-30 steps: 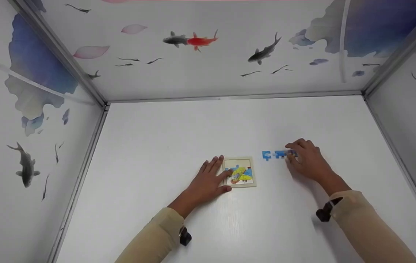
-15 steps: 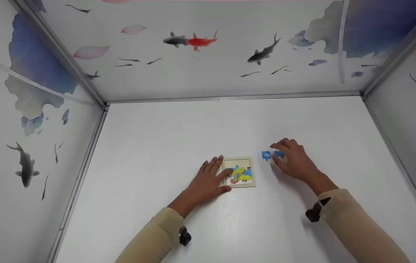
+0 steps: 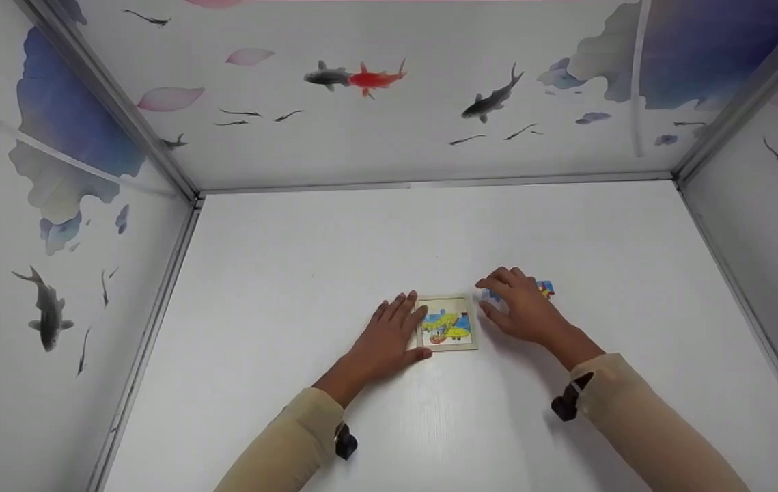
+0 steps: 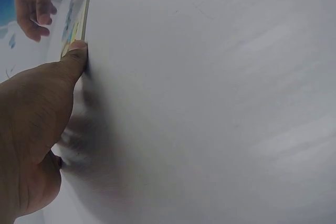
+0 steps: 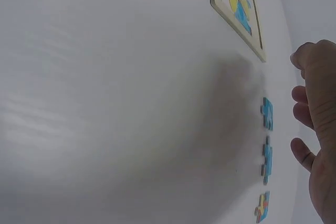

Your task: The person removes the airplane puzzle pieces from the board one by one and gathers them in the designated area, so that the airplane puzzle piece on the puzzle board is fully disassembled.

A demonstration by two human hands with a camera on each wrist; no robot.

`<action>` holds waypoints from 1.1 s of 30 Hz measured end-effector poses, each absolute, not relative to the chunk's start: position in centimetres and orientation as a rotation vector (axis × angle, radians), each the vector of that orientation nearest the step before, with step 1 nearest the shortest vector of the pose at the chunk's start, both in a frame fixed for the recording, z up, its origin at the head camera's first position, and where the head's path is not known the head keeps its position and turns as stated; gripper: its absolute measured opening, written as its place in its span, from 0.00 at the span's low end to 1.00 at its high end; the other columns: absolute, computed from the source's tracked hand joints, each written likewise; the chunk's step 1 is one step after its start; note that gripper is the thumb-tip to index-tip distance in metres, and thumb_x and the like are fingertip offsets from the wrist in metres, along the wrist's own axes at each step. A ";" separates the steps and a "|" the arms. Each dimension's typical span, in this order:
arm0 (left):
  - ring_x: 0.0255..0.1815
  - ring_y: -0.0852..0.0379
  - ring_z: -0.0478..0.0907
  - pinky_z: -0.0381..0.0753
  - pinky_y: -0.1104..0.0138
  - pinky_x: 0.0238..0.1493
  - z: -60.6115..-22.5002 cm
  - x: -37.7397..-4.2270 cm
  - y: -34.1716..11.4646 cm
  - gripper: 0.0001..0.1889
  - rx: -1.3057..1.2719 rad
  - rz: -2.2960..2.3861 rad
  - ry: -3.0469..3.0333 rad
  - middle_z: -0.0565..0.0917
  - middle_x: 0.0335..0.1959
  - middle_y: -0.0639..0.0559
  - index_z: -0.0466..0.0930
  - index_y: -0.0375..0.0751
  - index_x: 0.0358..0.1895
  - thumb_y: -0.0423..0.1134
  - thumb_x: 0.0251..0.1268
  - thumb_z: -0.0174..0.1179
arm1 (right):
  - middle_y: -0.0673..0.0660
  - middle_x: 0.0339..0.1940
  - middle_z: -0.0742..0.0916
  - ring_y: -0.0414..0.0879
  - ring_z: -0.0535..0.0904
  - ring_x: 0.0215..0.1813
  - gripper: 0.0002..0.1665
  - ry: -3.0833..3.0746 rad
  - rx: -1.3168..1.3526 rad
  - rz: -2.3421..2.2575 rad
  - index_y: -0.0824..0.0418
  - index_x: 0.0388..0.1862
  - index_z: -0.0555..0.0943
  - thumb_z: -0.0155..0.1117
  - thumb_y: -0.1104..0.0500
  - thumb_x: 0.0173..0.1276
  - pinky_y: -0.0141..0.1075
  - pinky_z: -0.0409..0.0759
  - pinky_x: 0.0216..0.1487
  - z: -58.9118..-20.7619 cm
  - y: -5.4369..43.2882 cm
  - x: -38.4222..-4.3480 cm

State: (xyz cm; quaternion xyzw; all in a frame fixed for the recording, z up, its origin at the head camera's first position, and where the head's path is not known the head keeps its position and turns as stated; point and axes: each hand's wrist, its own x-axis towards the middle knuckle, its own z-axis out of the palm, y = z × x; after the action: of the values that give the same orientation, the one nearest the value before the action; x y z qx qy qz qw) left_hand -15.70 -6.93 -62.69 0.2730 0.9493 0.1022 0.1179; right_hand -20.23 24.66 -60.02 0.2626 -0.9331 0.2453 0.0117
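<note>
A square wooden puzzle tray (image 3: pixel 448 350) lies on the white table, partly filled with a yellow and blue picture. My left hand (image 3: pixel 389 338) rests against its left side, fingers spread and fairly straight, the thumb touching the near left corner. Right of the tray, my right hand (image 3: pixel 518 307) hovers with loosely bent fingers and nothing visible between them. Beneath it, the right wrist view shows a blue puzzle piece (image 5: pixel 268 114) nearest the tray, a second blue piece (image 5: pixel 268 160) and a piece with yellow and red (image 5: pixel 262 206), all on the table.
White panels printed with fish, petals and blue shapes enclose the table on the left, back and right. A metal rail (image 3: pixel 409 184) runs along the table's back edge. A small black device (image 3: pixel 346 443) sits at the left cuff, another black device (image 3: pixel 566 404) at the right.
My right hand has moved left along the loose pieces toward the tray, uncovering the multicoloured piece. My left index finger has drawn back from the picture toward the tray's left edge.
</note>
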 end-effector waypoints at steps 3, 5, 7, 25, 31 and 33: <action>0.93 0.46 0.44 0.48 0.48 0.90 -62.7 -15.8 -6.9 0.50 0.784 0.296 2.772 0.47 0.94 0.46 0.48 0.44 0.92 0.73 0.82 0.48 | 0.58 0.60 0.85 0.57 0.79 0.61 0.23 -2.922 0.848 0.770 0.59 0.67 0.86 0.75 0.54 0.77 0.59 0.79 0.61 -60.1 23.6 -19.9; 0.93 0.46 0.45 0.49 0.48 0.90 -62.7 -15.8 -6.9 0.51 0.776 0.304 2.772 0.47 0.93 0.46 0.47 0.42 0.92 0.73 0.82 0.49 | 0.57 0.60 0.85 0.57 0.79 0.60 0.22 -2.918 0.875 0.769 0.58 0.67 0.87 0.75 0.54 0.77 0.59 0.79 0.60 -60.2 23.0 -19.7; 0.93 0.46 0.45 0.49 0.49 0.90 -62.7 -15.9 -6.9 0.52 0.771 0.313 2.766 0.47 0.93 0.47 0.47 0.41 0.92 0.73 0.82 0.50 | 0.57 0.59 0.86 0.56 0.79 0.59 0.21 -2.908 0.902 0.767 0.58 0.66 0.87 0.74 0.54 0.78 0.58 0.80 0.58 -60.3 22.4 -19.6; 0.93 0.46 0.47 0.52 0.48 0.89 -62.6 -16.4 -7.2 0.53 0.788 0.354 2.760 0.50 0.93 0.48 0.50 0.41 0.92 0.74 0.80 0.53 | 0.56 0.59 0.83 0.54 0.76 0.58 0.23 -2.979 1.003 0.771 0.56 0.65 0.88 0.76 0.50 0.77 0.56 0.78 0.56 -61.0 18.1 -18.3; 0.92 0.46 0.47 0.52 0.48 0.89 -62.8 -16.4 -7.3 0.52 0.790 0.371 2.764 0.51 0.93 0.48 0.50 0.41 0.92 0.73 0.80 0.54 | 0.56 0.57 0.82 0.54 0.76 0.57 0.23 -2.996 1.023 0.766 0.57 0.63 0.89 0.78 0.47 0.76 0.54 0.76 0.53 -61.2 16.8 -18.2; 0.93 0.46 0.47 0.52 0.48 0.89 -62.8 -16.4 -7.2 0.52 0.792 0.373 2.761 0.50 0.93 0.48 0.49 0.41 0.92 0.73 0.80 0.54 | 0.56 0.57 0.82 0.54 0.76 0.58 0.23 -3.013 1.015 0.752 0.56 0.63 0.89 0.77 0.47 0.76 0.55 0.77 0.54 -61.2 16.5 -18.3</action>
State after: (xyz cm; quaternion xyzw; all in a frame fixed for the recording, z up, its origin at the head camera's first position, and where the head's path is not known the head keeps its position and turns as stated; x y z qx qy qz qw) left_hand -16.42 -7.23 -62.75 0.2713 0.9461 0.1277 0.1222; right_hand -18.29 16.52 -61.19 0.3101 -0.9204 0.2296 -0.0625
